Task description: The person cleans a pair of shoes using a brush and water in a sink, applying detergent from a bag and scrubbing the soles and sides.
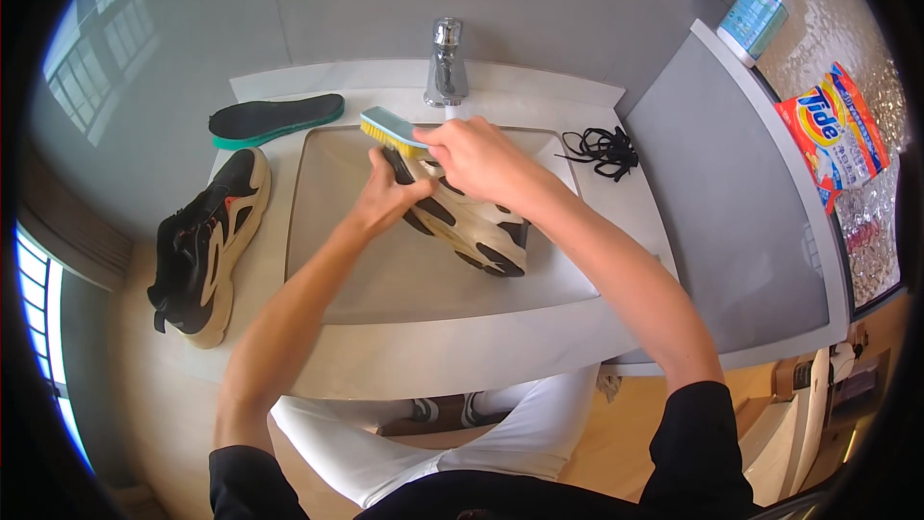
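Note:
Over the sink basin (404, 296), my left hand (390, 195) grips a cream-and-black sneaker (462, 231) near one end, its sole turned up. My right hand (473, 155) holds a scrub brush (390, 126) with a light-blue back and yellow bristles. The bristles are at the sneaker's upper end, below the faucet's spout; whether they touch is hard to tell. A chrome faucet (447, 68) stands behind my hands, and a whitish stream shows under its spout, partly hidden by my right hand.
A second sneaker (213, 245) lies on the left counter, below a black-and-green insole (278, 119). Black shoelaces (606, 152) lie bundled on the right counter. On the ledge at the right are a white-capped bottle (756, 14) and a Tide detergent bag (834, 137).

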Tool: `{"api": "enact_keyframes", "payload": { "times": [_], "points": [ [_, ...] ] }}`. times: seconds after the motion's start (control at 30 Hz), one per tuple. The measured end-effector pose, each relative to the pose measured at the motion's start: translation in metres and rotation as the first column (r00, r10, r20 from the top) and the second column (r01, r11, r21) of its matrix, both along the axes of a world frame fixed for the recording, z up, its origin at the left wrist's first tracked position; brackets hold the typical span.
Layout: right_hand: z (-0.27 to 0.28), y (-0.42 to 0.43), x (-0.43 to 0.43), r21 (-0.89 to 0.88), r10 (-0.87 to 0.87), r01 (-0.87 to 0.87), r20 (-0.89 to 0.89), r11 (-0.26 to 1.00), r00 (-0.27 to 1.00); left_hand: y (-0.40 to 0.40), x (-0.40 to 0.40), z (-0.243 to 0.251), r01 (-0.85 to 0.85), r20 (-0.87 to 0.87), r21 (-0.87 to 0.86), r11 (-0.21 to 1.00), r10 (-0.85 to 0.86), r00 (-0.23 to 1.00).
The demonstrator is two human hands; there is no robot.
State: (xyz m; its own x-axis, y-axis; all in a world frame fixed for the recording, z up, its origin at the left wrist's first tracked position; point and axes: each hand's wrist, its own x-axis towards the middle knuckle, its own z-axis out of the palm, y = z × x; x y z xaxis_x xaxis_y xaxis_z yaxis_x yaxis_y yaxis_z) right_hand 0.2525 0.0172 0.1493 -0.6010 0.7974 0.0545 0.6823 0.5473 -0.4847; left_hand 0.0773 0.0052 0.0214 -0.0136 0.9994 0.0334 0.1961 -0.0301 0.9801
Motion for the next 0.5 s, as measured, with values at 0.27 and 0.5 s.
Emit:
{"api": "enact_keyframes", "payload": {
  "times": [0.27, 0.5],
  "points": [
    [-0.021, -0.046, 0.07, -0.149, -0.066, 0.066, 0.005, 0.987, 0.998, -0.003, -0.006, 0.002, -0.018, 0.023, -0.086, 0.996, 0.02, 1.0],
    [-0.032, 0.007, 0.02, 0.096, 0.058, -0.053, -0.044, 0.994, 0.997, 0.002, -0.006, -0.005, -0.016, -0.11, -0.075, 0.997, 0.008, 0.994]
  ]
}}
